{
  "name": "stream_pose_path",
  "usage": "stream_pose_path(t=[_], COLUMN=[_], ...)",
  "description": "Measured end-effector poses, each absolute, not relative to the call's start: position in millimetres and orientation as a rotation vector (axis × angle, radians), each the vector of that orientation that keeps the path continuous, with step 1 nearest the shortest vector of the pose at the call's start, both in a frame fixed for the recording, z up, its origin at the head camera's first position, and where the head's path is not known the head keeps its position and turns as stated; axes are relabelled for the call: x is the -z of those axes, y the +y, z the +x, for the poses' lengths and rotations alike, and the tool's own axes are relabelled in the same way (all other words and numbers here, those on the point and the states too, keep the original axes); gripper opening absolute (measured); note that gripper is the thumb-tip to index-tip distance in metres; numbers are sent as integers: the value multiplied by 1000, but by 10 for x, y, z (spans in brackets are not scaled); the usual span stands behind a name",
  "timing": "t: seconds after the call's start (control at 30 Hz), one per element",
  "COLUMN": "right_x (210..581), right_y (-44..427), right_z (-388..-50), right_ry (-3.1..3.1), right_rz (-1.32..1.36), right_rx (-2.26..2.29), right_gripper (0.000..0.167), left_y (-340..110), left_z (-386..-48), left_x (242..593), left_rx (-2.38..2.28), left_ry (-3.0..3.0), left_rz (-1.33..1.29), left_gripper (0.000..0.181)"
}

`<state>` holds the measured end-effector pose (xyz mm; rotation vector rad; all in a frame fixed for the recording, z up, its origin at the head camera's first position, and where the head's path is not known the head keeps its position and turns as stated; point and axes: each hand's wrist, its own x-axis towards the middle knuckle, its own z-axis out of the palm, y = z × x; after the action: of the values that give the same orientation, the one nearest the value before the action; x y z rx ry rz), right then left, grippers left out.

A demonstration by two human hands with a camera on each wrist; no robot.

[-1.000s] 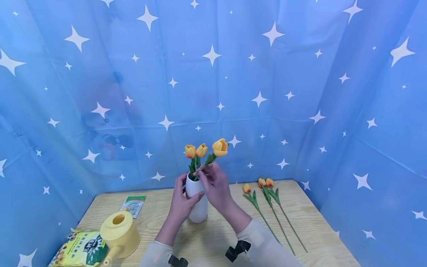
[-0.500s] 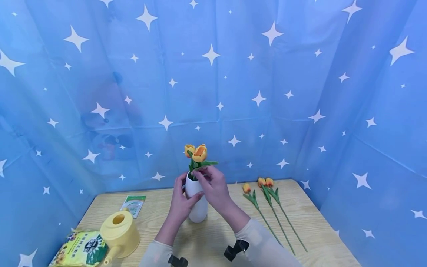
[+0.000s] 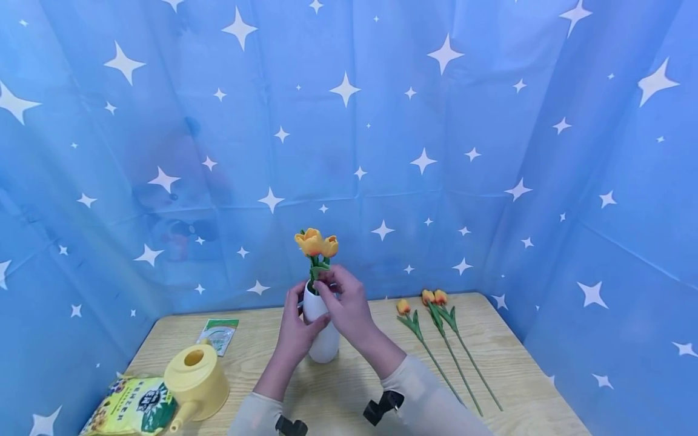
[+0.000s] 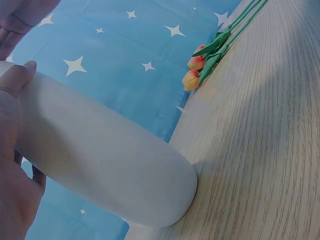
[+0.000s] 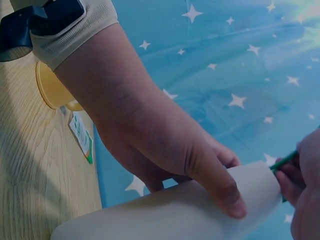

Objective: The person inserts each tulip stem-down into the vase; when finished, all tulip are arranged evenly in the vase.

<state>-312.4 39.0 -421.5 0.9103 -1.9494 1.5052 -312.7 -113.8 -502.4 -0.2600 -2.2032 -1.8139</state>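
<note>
A white vase (image 3: 324, 342) stands on the wooden table, seen close up as a smooth pale body (image 4: 110, 150) in the left wrist view. My left hand (image 3: 296, 330) grips it near the top, thumb across the front. At its mouth, my right hand (image 3: 349, 306) pinches the green stem of a yellow-orange tulip (image 3: 309, 241), whose lower stem is inside the rim. Another tulip (image 3: 329, 246) rises from the vase just right of that bloom; a further one behind is mostly hidden. In the right wrist view, the right hand's fingers (image 5: 290, 184) hold the stem (image 5: 286, 160).
Three loose tulips (image 3: 433, 318) lie on the table (image 3: 523, 369) at the right. On the left are a yellow watering can (image 3: 197, 381), a yellow-green bag (image 3: 136, 406) and a small packet (image 3: 219, 336). A blue starry curtain (image 3: 349, 139) hangs behind.
The held tulip has swung from the right, leaning outward, to upright among the others on the left. The right hand has shifted slightly left and down. The left hand keeps its grip on the vase.
</note>
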Motion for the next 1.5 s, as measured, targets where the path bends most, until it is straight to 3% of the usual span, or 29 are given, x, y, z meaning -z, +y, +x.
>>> stream_pose_path(t=[0.67,1.5], right_x=[4206,4241], right_y=[339,281], right_z=[-3207,-3221], right_ry=[-2090,-1986], right_rz=[956,978], right_rx=[-1221,-1029], right_gripper=[8,4], left_y=[-1163,-1159], left_z=[-3210,-3188], left_x=[5093,5089], left_rx=[1636,1634], left_ry=[-2144,-2125], left_rz=[-427,-456], left_gripper=[86,81])
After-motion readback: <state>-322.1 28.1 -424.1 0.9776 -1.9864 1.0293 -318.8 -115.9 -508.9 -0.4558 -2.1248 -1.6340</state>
